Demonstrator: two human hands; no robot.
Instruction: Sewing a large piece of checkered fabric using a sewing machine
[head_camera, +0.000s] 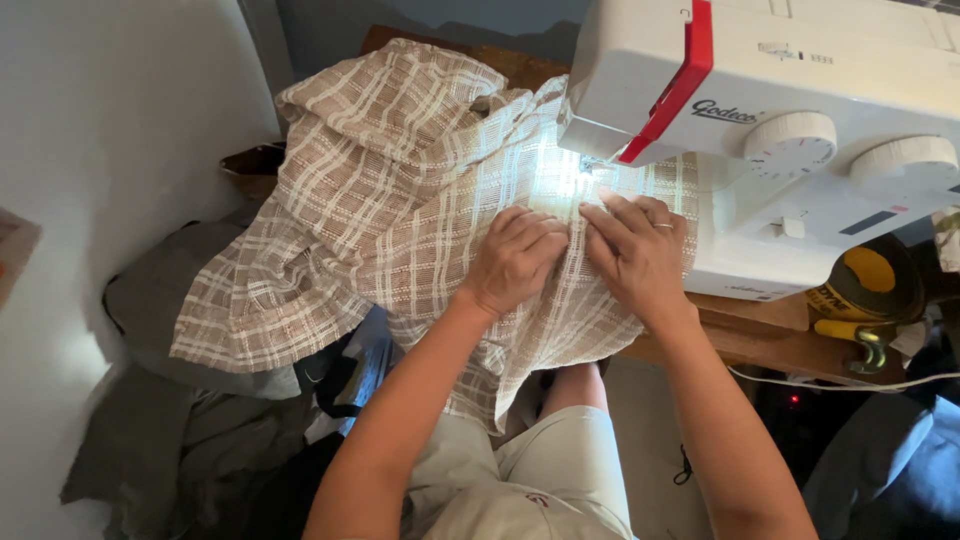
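sewing machine (800, 120) cut off at top and right edges, needle area washed out by lamp glare, yellow tape roll (868, 282) half hidden

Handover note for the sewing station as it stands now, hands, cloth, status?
Left hand: flat on the plaid cloth, fingers bent, holding nothing.
Right hand: flat on the cloth beside it, a ring on one finger.
Cloth: lies under the head of the white sewing machine, lit by its lamp; the rest is bunched behind and hangs off the wooden table.
Done: cloth placed at the needle area.
Left: no finished seam can be made out.
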